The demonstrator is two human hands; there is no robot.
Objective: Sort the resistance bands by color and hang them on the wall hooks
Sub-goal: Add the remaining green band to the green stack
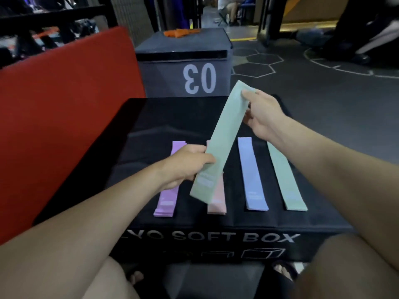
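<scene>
A mint green resistance band (222, 137) is held slanted in the air above the black soft box (151, 126). My right hand (263, 117) pinches its far upper end, and my left hand (185, 165) grips it near the lower end. On the box top lie a purple band (166, 201), a pink band (217, 203) partly hidden under the held one, a blue band (251, 175) and a second mint green band (285, 180), side by side lengthwise. No wall hooks are in view.
A grey box marked 03 (187, 67) stands behind the soft box, with orange bands (179, 33) on its lid. A red padded block (64, 108) rises at the left. Dark gym floor (323, 100) stretches to the right; people sit far back.
</scene>
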